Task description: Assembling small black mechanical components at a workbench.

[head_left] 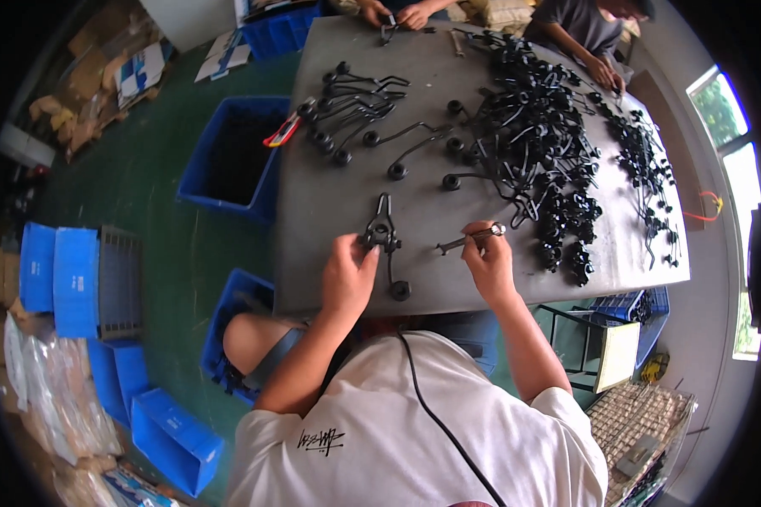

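My left hand (349,272) is closed on the edge of a black metal bracket (382,238) that lies at the near left of the table. The bracket has a narrow loop pointing away from me. From its near side runs a thin rod with a round black end piece (401,291). To the right, my right hand (489,264) grips a slim metal hand tool (457,244), its thin tip pointing left toward the bracket and its shiny thicker end sticking out above my fingers. Tip and bracket are apart. The tool's exact kind is unclear.
Bent black rods (355,110) with round ends lie at the far left of the grey table (330,186). A large heap of black parts (533,127) covers its right side. A red utility knife (282,131) rests at the left edge, above a blue bin (203,182). Two people work across the table.
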### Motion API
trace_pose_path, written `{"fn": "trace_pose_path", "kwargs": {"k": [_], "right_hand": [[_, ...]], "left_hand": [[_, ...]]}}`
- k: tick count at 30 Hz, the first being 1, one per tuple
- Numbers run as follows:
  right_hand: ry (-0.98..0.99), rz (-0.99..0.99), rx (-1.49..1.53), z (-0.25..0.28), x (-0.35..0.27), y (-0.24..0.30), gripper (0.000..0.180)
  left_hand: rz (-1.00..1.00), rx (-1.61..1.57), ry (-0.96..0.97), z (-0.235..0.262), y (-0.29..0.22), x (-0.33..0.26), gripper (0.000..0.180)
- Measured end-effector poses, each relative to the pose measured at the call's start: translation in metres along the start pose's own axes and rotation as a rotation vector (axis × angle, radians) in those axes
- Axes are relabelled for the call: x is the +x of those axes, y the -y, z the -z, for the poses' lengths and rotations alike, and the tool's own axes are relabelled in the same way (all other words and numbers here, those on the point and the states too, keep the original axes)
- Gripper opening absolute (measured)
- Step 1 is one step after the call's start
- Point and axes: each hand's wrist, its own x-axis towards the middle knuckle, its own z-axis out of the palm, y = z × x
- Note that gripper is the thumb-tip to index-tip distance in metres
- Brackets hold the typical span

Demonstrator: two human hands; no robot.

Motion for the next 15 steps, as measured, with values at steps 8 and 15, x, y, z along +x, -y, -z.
{"fn": "trace_pose_path", "kwargs": {"k": [8, 15], "right_hand": [[0.234, -0.291, 0.381, -0.02, -0.029, 0.0, 0.012], [0.224, 0.341, -0.098, -0.042, -0.029, 0.02, 0.019]], "left_hand": [[-0.015, 0.02, -0.05, 0.001, -0.002, -0.007, 0.041], [-0.015, -0.021, -0.049, -0.002, -0.005, -0.007, 0.041]]}}
